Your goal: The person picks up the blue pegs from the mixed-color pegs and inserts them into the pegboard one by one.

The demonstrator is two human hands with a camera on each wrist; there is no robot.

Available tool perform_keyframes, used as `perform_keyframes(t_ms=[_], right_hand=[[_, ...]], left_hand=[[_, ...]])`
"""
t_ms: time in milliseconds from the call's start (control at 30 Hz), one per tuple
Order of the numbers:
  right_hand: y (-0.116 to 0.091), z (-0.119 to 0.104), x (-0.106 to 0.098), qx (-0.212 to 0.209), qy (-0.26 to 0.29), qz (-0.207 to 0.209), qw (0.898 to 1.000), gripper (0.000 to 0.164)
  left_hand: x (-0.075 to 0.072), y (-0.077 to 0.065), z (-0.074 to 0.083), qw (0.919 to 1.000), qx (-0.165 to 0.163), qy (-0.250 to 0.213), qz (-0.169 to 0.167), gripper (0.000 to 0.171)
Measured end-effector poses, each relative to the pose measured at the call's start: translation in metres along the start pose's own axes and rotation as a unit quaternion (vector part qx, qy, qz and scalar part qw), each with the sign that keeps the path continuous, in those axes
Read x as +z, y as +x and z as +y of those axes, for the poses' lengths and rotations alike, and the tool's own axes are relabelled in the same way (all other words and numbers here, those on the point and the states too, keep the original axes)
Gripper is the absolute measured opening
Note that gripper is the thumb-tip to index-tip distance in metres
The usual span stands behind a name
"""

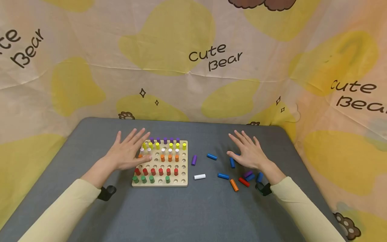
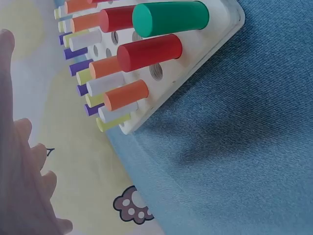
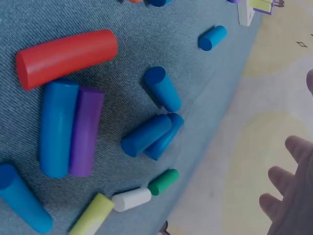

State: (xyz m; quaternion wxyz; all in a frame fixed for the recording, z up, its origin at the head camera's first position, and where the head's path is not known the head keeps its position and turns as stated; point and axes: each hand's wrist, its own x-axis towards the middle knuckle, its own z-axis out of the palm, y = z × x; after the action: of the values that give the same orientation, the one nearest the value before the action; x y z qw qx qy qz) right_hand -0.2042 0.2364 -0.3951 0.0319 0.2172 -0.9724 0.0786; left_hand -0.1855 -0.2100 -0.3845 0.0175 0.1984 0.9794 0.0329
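My left hand hovers palm down over the left part of a wooden pegboard, fingers spread, holding nothing. Colored pegs stand upright in the board: purple at the back, then yellow, white and orange, with red pegs and green pegs nearer the front. Some holes are bare, and my hand hides part of the left side. Over loose pegs on the right, my right hand is also spread and holds nothing. Beneath it the right wrist view shows a red peg, a purple peg and several blue pegs.
Between board and right hand lie a purple peg, a white peg and blue pegs. An orange peg is closer to me. Yellow and green pegs also lie loose. Printed cloth surrounds the grey table.
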Motion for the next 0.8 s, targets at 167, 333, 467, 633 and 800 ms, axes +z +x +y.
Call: perform_keyframes(t_ms=[167, 333, 467, 633, 800], right_hand=[[-0.002, 0.002, 0.002, -0.009, 0.001, 0.016, 1.0, 0.07], [-0.003, 0.004, 0.005, -0.013, 0.007, 0.028, 0.999, 0.07], [-0.005, 0.004, 0.007, -0.017, 0.014, 0.038, 0.999, 0.069], [-0.008, 0.004, 0.01, -0.031, 0.026, 0.051, 0.998, 0.068], [-0.012, 0.004, 0.014, -0.056, 0.046, 0.052, 0.996, 0.066]], left_hand=[[0.002, -0.002, -0.002, 0.9999, 0.003, -0.008, 0.013, 0.09], [0.004, -0.007, -0.006, 0.9997, 0.007, -0.015, 0.017, 0.092], [0.008, -0.013, -0.008, 0.9993, 0.01, -0.021, 0.028, 0.093], [0.013, -0.02, -0.007, 0.9982, 0.014, -0.034, 0.047, 0.095], [0.019, -0.029, -0.007, 0.9968, 0.023, -0.044, 0.063, 0.096]])
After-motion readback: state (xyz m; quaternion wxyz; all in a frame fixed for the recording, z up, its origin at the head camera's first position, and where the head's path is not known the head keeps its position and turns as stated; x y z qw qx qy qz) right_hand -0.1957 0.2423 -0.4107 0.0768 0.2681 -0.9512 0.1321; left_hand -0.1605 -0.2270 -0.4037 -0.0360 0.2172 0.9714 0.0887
